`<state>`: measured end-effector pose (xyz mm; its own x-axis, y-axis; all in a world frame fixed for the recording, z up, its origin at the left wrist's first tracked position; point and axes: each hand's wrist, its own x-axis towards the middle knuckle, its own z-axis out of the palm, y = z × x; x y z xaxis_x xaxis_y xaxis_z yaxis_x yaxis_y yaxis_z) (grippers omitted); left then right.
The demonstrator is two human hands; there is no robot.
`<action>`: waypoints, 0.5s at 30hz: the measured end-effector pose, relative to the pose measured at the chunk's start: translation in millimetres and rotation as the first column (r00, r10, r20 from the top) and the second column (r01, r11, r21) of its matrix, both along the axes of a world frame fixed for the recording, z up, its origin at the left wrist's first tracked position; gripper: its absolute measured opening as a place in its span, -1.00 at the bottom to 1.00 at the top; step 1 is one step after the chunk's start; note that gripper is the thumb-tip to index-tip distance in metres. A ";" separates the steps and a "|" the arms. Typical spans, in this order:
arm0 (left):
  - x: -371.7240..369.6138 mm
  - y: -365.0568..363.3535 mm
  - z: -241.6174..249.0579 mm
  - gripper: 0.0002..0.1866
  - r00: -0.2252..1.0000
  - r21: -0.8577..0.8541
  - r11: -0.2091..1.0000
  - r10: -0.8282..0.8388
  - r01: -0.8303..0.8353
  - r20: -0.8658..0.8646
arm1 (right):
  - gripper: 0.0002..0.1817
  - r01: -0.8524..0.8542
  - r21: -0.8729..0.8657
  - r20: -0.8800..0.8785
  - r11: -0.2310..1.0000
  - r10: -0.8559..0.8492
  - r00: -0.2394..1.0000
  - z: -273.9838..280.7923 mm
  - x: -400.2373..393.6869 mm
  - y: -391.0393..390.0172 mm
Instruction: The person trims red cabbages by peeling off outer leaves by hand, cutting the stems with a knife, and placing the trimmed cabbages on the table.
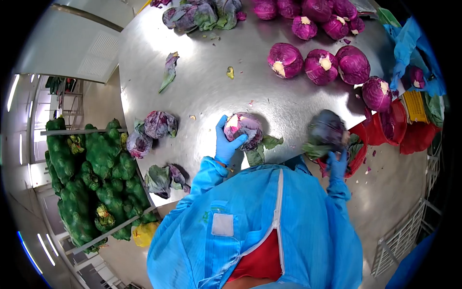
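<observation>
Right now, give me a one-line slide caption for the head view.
Gloved left hand grips a red cabbage on the steel table; right hand holds a leafy cabbage above a red basket.

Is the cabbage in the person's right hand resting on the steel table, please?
No, the right hand holds its cabbage off the table's edge, above a red basket; only the left hand's cabbage rests there.

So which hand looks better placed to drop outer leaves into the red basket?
Probably the right hand. It holds a dark leafy cabbage just above the red basket, past the table edge. The left hand grips a paler cabbage resting on the steel table, farther away.
</observation>
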<state>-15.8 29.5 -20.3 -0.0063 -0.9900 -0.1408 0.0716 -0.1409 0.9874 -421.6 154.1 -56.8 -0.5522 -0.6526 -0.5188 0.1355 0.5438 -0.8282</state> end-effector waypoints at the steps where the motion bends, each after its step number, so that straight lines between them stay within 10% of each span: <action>1: -1.6 -0.3 2.1 0.04 1.000 -0.021 1.000 0.016 -0.015 0.016 | -0.22 -0.075 -0.135 -0.386 0.988 0.018 0.923 -29.2 -38.6 17.0; 2: -5.6 -0.6 6.4 0.04 0.999 -0.043 0.999 0.029 -0.028 0.031 | -0.22 -0.194 -0.231 -0.710 0.954 -0.028 0.704 -51.6 -63.2 29.6; 5: -20.2 -5.6 5.2 0.06 0.993 -0.159 0.986 0.056 -0.039 0.102 | -0.20 0.092 0.001 -0.637 0.996 -0.070 0.767 1.9 -86.0 37.3; 8: -30.0 -9.6 0.8 0.06 0.924 -0.279 0.960 0.082 0.027 0.373 | -0.23 -0.193 -0.189 -0.575 0.963 0.050 0.817 40.3 -47.7 -4.2; 11: -41.8 -10.2 16.9 0.08 0.797 -0.311 0.941 0.088 0.130 0.597 | -0.28 -0.317 -0.211 0.077 0.925 0.340 0.937 49.3 41.6 -58.6; 13: -50.7 -8.3 31.0 0.09 0.717 -0.304 0.936 0.088 0.177 0.691 | -0.21 -0.416 -0.340 0.215 0.844 0.500 0.839 48.5 105.4 -89.5; 15: -53.7 -8.7 31.0 0.10 0.686 -0.301 0.935 0.095 0.186 0.721 | -0.37 -0.530 -0.467 -0.066 0.708 0.570 0.819 39.5 155.1 -113.2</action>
<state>-69.5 20.8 10.7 -0.0899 -0.9745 0.2056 -0.6717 0.2118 0.7099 -266.5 40.9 -17.3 0.0073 -0.9932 -0.1159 0.0050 0.1160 -0.9932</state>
